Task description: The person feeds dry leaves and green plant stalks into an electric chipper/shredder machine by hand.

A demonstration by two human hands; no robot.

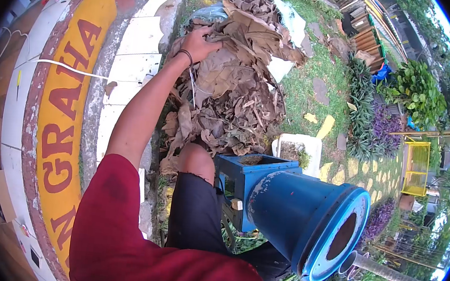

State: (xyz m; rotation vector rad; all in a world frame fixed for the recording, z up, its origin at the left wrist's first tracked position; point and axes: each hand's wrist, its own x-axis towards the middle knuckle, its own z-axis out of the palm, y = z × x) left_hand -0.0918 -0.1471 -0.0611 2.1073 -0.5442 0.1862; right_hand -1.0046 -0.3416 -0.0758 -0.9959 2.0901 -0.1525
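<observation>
My left hand [199, 45], with a dark band at the wrist, reaches to the large dry brown leaves [223, 72]. Its thumb and fingers are spread apart at the pile's left side, touching the leaves. More crumpled leaves [239, 106] lie heaped below, up to my bare knee [197, 162]. A pale blue-white sack [288, 14] shows around the leaves at the top. Beside my leg stands a blue metal machine [294, 207] with a wide round drum and a square, open-topped box. My right hand does not show.
A white container [313, 149] holding plant matter stands behind the blue machine. To the left run white tiles [140, 35] and a yellow painted sign [65, 109] with red letters. Grass [306, 88], yellow stepping stones [352, 168] and shrubs [414, 88] are on the right.
</observation>
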